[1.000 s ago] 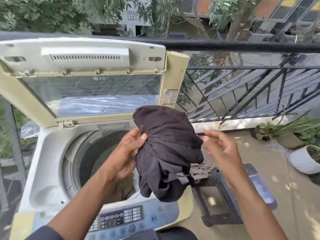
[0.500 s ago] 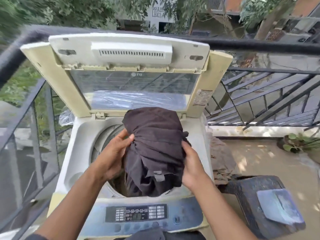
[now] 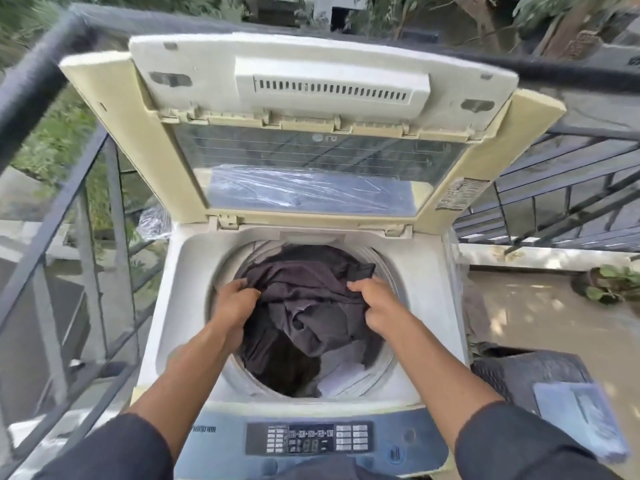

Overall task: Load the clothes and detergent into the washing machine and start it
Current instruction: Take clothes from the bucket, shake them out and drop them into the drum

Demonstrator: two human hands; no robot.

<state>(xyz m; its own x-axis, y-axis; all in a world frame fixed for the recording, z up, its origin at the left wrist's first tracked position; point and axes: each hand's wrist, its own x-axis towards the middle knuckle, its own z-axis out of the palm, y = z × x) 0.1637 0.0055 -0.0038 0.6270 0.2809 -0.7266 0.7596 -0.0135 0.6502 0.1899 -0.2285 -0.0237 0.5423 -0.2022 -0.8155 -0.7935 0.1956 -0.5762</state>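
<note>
1. While gripping a fold of the dark brown crumpled cloth garment (image 3: 311, 303) at its left edge, left hand (image 3: 232, 306) with fingers curled round the fabric, down inside the drum mouth.
2. Right hand (image 3: 377, 306) likewise pinching the garment's right edge, knuckles up, just within the ring.
3. Garment bunched between both hands, sagging into the round drum opening (image 3: 388, 268) of the white top-loading washing machine (image 3: 180, 306); darker laundry visible beneath it.
4. Cream hinged lid with clear window (image 3: 311, 161) standing raised behind the drum.
5. Grey control panel with small buttons and display (image 3: 310, 441) at the near edge, untouched.
6. Step in hand, by judgement: loading clothes, detergent and start not yet done.
7. Next move likely: letting go of both folds so the garment drops clear of the rim, then lifting both hands out.
</note>
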